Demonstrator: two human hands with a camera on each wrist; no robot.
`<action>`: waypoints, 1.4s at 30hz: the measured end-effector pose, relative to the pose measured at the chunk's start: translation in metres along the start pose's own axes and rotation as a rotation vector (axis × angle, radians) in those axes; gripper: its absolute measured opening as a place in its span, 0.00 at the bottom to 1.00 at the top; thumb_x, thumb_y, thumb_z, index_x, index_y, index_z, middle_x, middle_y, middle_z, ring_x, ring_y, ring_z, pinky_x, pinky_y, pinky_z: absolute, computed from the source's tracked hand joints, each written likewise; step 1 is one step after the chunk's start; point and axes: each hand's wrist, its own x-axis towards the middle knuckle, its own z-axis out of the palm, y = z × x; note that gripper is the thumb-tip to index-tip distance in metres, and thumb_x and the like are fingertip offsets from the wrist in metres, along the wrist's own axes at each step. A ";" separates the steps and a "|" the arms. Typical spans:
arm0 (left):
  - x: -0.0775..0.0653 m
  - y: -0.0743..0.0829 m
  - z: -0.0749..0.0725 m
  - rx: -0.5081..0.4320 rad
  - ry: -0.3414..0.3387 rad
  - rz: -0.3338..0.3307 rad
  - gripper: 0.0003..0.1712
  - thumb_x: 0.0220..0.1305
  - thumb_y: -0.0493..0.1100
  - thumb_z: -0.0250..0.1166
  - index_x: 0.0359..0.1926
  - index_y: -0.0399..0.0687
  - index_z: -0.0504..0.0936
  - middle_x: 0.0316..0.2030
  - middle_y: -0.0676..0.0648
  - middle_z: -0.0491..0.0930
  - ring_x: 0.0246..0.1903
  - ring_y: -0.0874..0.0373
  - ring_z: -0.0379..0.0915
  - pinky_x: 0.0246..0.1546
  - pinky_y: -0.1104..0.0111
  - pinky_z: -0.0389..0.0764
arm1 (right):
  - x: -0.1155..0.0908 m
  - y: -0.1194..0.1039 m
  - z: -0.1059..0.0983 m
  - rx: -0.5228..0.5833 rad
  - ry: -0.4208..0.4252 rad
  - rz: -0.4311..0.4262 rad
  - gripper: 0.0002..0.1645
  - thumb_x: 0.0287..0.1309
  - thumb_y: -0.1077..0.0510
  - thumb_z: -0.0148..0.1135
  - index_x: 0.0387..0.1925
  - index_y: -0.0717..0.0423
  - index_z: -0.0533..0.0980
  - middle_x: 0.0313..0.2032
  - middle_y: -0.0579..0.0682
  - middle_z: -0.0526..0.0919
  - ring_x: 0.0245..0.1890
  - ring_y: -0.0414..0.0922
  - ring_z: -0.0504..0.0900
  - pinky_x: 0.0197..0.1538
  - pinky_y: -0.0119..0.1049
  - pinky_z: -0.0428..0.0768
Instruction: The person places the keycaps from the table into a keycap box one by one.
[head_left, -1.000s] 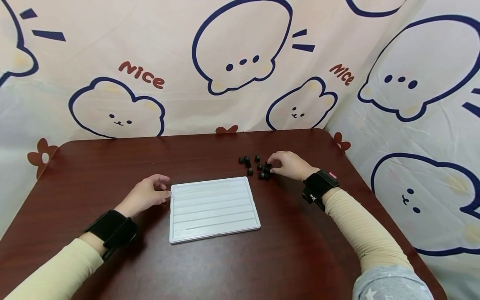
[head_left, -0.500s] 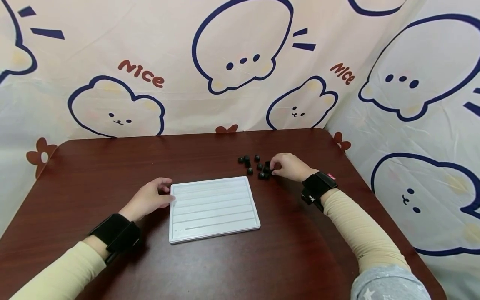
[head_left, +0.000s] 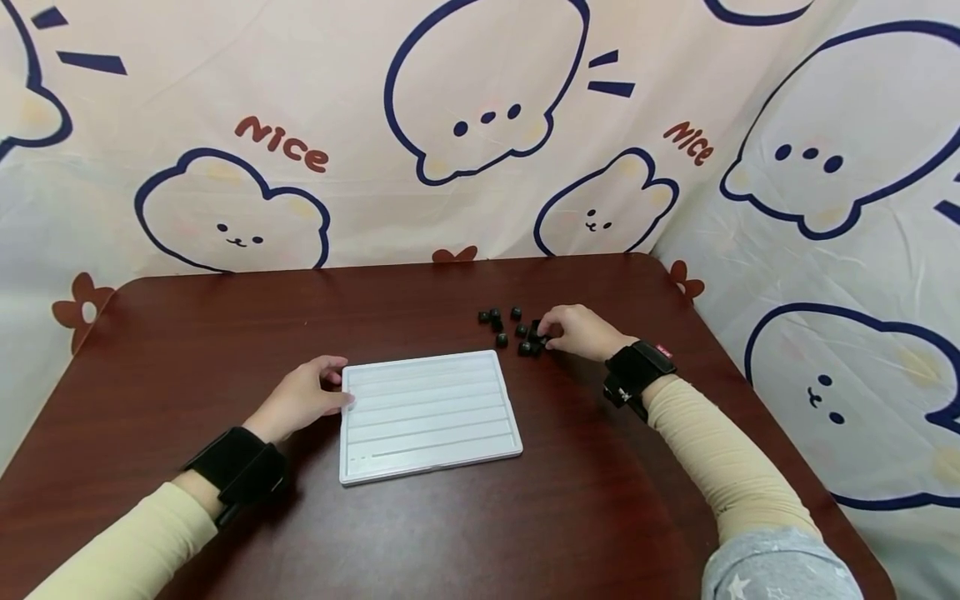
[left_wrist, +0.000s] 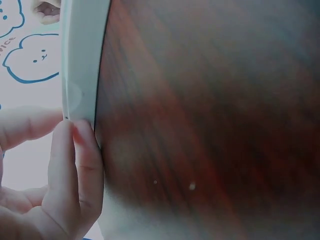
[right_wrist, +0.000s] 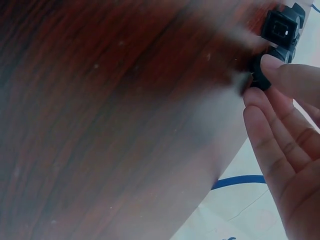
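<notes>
A flat white tray (head_left: pixel 431 417) with a raised rim and long ridges lies on the brown table. At its left edge, my left hand (head_left: pixel 298 398) pinches the rim between thumb and fingers; the left wrist view shows the fingertips against the tray's side (left_wrist: pixel 82 65). Behind the tray's far right corner, several small black keycaps (head_left: pixel 502 340) lie loosely grouped. My right hand (head_left: pixel 581 332) is at the right side of this group. In the right wrist view, its thumb and fingertips pinch one black keycap (right_wrist: pixel 260 74), partly hidden by the thumb. Beside it, another keycap (right_wrist: pixel 280 29) shows a square hollow.
The brown table (head_left: pixel 420 542) has rounded far corners. Behind it and to the right hangs a pale cloth (head_left: pixel 352 83) with cartoon drawings. Both wrists wear black straps (head_left: pixel 639 370).
My left hand has moved slightly forward and right, and its thumb now lies over the tray's left rim. My right hand has barely shifted among the keycaps.
</notes>
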 end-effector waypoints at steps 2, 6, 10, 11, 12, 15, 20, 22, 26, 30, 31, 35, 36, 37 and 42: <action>-0.001 0.000 0.000 0.001 0.000 -0.005 0.36 0.65 0.35 0.71 0.70 0.28 0.66 0.52 0.32 0.72 0.46 0.44 0.74 0.43 0.63 0.85 | 0.000 -0.001 0.001 0.003 -0.003 0.009 0.10 0.56 0.68 0.74 0.40 0.57 0.84 0.43 0.53 0.84 0.40 0.48 0.80 0.44 0.44 0.80; -0.001 -0.001 0.000 0.005 0.004 -0.007 0.36 0.65 0.34 0.71 0.69 0.28 0.66 0.52 0.32 0.72 0.46 0.45 0.73 0.42 0.64 0.84 | 0.000 -0.002 0.002 -0.006 -0.006 0.016 0.10 0.56 0.66 0.75 0.40 0.58 0.85 0.42 0.53 0.84 0.36 0.47 0.79 0.42 0.43 0.79; -0.001 0.000 0.001 0.013 0.009 -0.006 0.36 0.65 0.34 0.71 0.70 0.28 0.66 0.54 0.31 0.72 0.46 0.45 0.72 0.39 0.66 0.83 | 0.000 -0.003 0.002 -0.013 -0.003 0.020 0.09 0.57 0.66 0.74 0.40 0.58 0.85 0.43 0.54 0.84 0.37 0.48 0.80 0.42 0.43 0.79; -0.001 0.000 0.001 0.017 0.011 -0.005 0.37 0.65 0.35 0.71 0.70 0.28 0.66 0.54 0.32 0.72 0.46 0.45 0.72 0.38 0.67 0.82 | 0.000 -0.003 0.002 -0.013 -0.002 0.021 0.08 0.58 0.67 0.73 0.40 0.59 0.85 0.43 0.54 0.84 0.38 0.48 0.80 0.43 0.44 0.79; -0.001 0.000 0.001 0.023 0.013 -0.002 0.37 0.65 0.35 0.71 0.70 0.28 0.66 0.54 0.32 0.73 0.45 0.45 0.72 0.37 0.67 0.81 | 0.001 -0.003 0.002 -0.015 -0.002 0.020 0.08 0.58 0.67 0.73 0.40 0.59 0.85 0.43 0.54 0.84 0.40 0.49 0.81 0.44 0.44 0.79; -0.002 -0.001 0.002 0.036 0.018 0.014 0.38 0.64 0.35 0.70 0.71 0.28 0.65 0.54 0.32 0.73 0.44 0.46 0.72 0.36 0.66 0.78 | 0.001 -0.004 0.001 -0.015 -0.001 0.018 0.08 0.58 0.68 0.72 0.41 0.59 0.85 0.44 0.55 0.85 0.43 0.50 0.82 0.45 0.45 0.80; -0.003 -0.001 0.003 0.043 0.025 0.023 0.38 0.63 0.34 0.70 0.71 0.28 0.65 0.54 0.32 0.73 0.42 0.47 0.73 0.35 0.65 0.77 | 0.003 -0.004 0.001 -0.006 0.004 0.013 0.09 0.58 0.68 0.72 0.41 0.60 0.85 0.44 0.55 0.87 0.43 0.49 0.83 0.43 0.44 0.80; -0.003 -0.001 0.004 0.041 0.025 0.019 0.38 0.64 0.34 0.70 0.71 0.28 0.65 0.54 0.32 0.72 0.41 0.48 0.73 0.34 0.66 0.77 | 0.003 -0.004 0.002 -0.004 0.006 0.018 0.09 0.58 0.69 0.72 0.41 0.60 0.86 0.44 0.55 0.87 0.42 0.49 0.83 0.43 0.43 0.80; -0.002 -0.001 0.004 0.046 0.023 0.018 0.38 0.64 0.34 0.70 0.71 0.28 0.65 0.54 0.32 0.72 0.42 0.47 0.73 0.34 0.65 0.77 | 0.002 -0.003 0.004 -0.003 0.000 0.038 0.09 0.58 0.69 0.71 0.41 0.60 0.86 0.44 0.55 0.87 0.41 0.49 0.82 0.42 0.43 0.80; -0.002 -0.002 0.004 0.058 0.019 0.015 0.38 0.64 0.34 0.70 0.71 0.28 0.65 0.54 0.32 0.72 0.43 0.47 0.73 0.34 0.66 0.77 | 0.001 -0.002 0.006 -0.004 -0.010 0.053 0.09 0.59 0.68 0.71 0.42 0.59 0.86 0.45 0.55 0.87 0.42 0.48 0.82 0.43 0.42 0.80; -0.002 -0.002 0.004 0.054 0.016 0.013 0.38 0.64 0.34 0.70 0.71 0.27 0.65 0.54 0.32 0.72 0.43 0.47 0.73 0.34 0.66 0.77 | 0.001 -0.001 0.006 -0.006 -0.011 0.054 0.09 0.59 0.68 0.71 0.42 0.59 0.86 0.45 0.55 0.87 0.42 0.48 0.82 0.43 0.42 0.80; -0.002 -0.002 0.003 0.041 0.004 0.013 0.38 0.65 0.34 0.70 0.71 0.27 0.64 0.55 0.31 0.71 0.44 0.46 0.73 0.35 0.67 0.78 | 0.000 -0.002 0.004 -0.007 -0.009 0.053 0.09 0.58 0.68 0.71 0.42 0.59 0.86 0.45 0.55 0.87 0.44 0.49 0.83 0.45 0.44 0.81; -0.002 -0.002 0.003 0.036 0.001 0.013 0.38 0.65 0.34 0.70 0.71 0.27 0.64 0.55 0.31 0.71 0.44 0.46 0.73 0.36 0.67 0.79 | 0.001 -0.003 0.003 -0.009 -0.009 0.051 0.09 0.58 0.68 0.72 0.42 0.59 0.86 0.45 0.55 0.87 0.45 0.49 0.83 0.45 0.44 0.81; -0.002 -0.002 0.003 0.029 -0.001 0.010 0.38 0.65 0.34 0.70 0.71 0.27 0.64 0.55 0.31 0.71 0.44 0.47 0.74 0.36 0.67 0.80 | 0.001 -0.003 0.003 -0.009 -0.008 0.051 0.09 0.58 0.68 0.72 0.42 0.59 0.86 0.45 0.55 0.86 0.45 0.50 0.83 0.46 0.45 0.81; -0.002 -0.001 0.002 0.023 -0.005 0.009 0.38 0.65 0.34 0.70 0.71 0.27 0.64 0.55 0.31 0.71 0.43 0.47 0.75 0.37 0.67 0.81 | 0.001 -0.005 -0.001 -0.010 -0.006 0.041 0.10 0.58 0.69 0.71 0.42 0.60 0.86 0.45 0.56 0.86 0.49 0.52 0.83 0.48 0.46 0.82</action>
